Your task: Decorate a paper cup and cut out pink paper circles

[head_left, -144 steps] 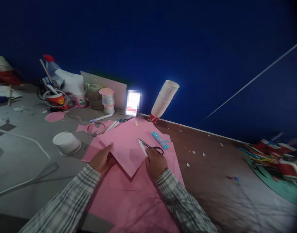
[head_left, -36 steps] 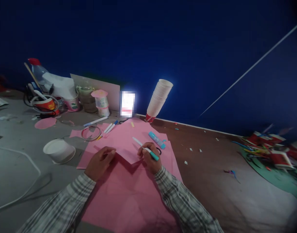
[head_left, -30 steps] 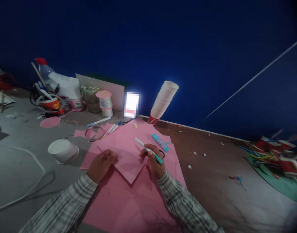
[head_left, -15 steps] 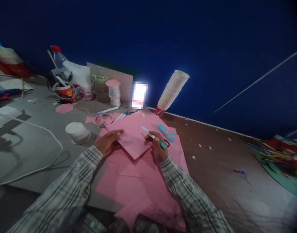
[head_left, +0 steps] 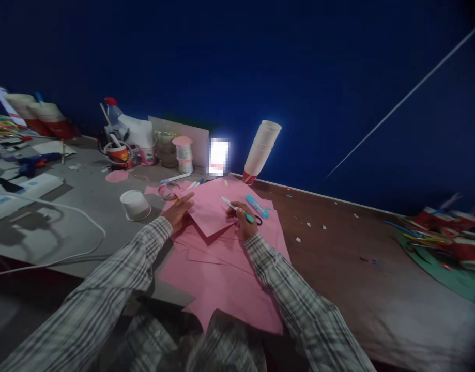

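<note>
My left hand [head_left: 179, 213] grips the left edge of a pink paper sheet [head_left: 210, 212], its fingers lying over the top. The sheet's near corner is raised a little above more pink sheets [head_left: 221, 279] beneath it. My right hand [head_left: 241, 219] is closed around a white marker [head_left: 248, 217] with a teal end, its tip pointing away from me above the sheet. A light-blue glue stick or similar tube [head_left: 256, 205] lies just beyond my right hand. Part of a black loop [head_left: 258, 220], perhaps a scissors handle, shows beside that hand.
Left of the sheets stands an upturned white paper cup [head_left: 135, 205]. A white cable [head_left: 93, 219] curves near a power strip [head_left: 28, 196]. A tilted stack of paper cups [head_left: 262, 150] stands by the blue wall, near a bright phone-like screen [head_left: 218, 156]. Paper scraps [head_left: 309, 225] dot the right side.
The view has shifted, so more of the table's left side shows. Both hands keep hold of the sheet and the marker, with little movement relative to the paper.
</note>
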`<state>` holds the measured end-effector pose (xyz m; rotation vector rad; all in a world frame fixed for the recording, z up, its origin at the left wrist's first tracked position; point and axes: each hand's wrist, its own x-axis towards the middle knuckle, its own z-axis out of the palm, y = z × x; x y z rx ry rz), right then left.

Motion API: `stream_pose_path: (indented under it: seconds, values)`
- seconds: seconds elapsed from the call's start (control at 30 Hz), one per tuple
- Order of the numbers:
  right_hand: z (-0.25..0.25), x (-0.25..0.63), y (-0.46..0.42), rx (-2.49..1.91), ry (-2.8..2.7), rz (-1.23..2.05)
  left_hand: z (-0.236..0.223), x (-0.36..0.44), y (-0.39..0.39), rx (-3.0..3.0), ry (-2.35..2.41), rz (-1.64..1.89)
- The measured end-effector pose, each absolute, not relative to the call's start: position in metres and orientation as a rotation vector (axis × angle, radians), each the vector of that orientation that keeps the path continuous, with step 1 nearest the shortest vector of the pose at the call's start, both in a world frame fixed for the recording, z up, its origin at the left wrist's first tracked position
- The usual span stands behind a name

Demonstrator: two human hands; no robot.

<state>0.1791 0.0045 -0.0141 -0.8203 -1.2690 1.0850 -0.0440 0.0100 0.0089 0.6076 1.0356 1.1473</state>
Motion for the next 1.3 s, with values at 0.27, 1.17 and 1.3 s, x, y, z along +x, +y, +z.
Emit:
stream_pose_path:
  seconds: [0.27,1.17,1.3]
  values:
    - [-0.015,0.179,0.004,-0.809,-1.254,1.146,0.007,-0.045,0.012,0.605,1.046,1.141]
    - [-0.013,0.179,0.001,-0.870,-1.185,1.238,-0.002,-0.057,0.011,0.599,0.967,1.115]
    - [-0.013,0.179,0.000,-0.880,-1.183,1.237,-0.002,-0.057,0.011,0.591,0.946,1.105]
